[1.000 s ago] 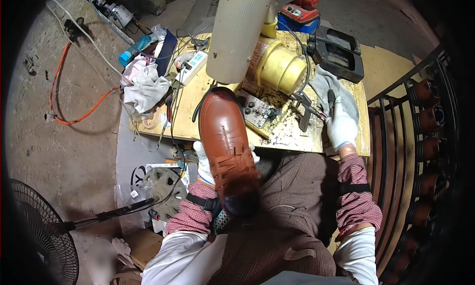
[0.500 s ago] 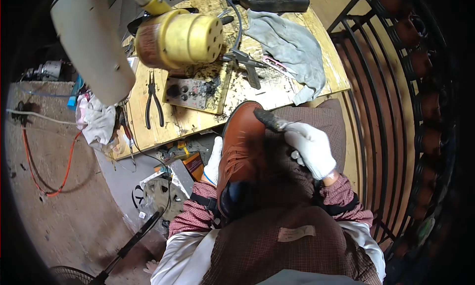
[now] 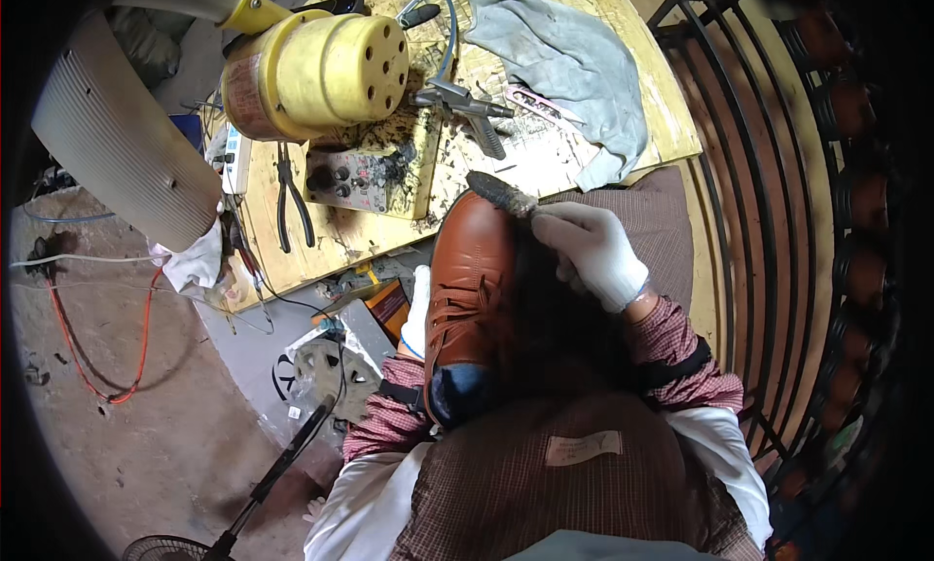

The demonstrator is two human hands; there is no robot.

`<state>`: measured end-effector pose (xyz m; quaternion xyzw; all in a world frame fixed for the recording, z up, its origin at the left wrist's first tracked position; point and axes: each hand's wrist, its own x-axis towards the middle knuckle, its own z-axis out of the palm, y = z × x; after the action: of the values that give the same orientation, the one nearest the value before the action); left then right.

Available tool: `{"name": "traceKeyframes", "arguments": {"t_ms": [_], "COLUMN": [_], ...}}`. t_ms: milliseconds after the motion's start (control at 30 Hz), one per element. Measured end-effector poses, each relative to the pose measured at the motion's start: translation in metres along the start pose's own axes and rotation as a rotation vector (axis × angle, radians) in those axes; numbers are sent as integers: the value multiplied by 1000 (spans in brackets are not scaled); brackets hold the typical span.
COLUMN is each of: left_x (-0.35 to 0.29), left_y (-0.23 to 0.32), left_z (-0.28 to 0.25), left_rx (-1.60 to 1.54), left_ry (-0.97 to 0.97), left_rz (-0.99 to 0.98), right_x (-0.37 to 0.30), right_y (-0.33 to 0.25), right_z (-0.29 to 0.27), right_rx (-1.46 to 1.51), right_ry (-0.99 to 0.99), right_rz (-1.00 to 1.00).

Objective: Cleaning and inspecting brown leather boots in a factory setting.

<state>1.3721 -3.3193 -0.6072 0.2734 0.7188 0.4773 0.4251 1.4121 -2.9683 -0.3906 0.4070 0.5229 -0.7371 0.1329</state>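
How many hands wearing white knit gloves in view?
2: left hand, left of and partly hidden by the brown leather lace-up shoe; right hand, holding a dark elongated tool.

A yellow cylinder with a holed end face shows over the bench. To the cylinder's left slants a ribbed pale tube. Just nearer than the cylinder lie black-handled pliers and a box with knobs. To its right are a metal gun-shaped tool and, farther out, a rumpled grey cloth. Well below it, leftward, an orange cable crosses the floor
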Motion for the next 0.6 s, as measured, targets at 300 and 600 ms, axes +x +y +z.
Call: {"name": "traceKeyframes", "arguments": {"t_ms": [300, 600], "left_x": [9, 9], "left_y": [67, 71], "left_z": [12, 21], "left_rx": [725, 1024], "left_ry": [-47, -33], "left_rz": [-215, -283], "right_x": [-9, 22], "right_y": [0, -24], "right_z": [-17, 5], "right_rx": [-140, -103], "right_ry": [-20, -213], "right_rz": [47, -171]}}
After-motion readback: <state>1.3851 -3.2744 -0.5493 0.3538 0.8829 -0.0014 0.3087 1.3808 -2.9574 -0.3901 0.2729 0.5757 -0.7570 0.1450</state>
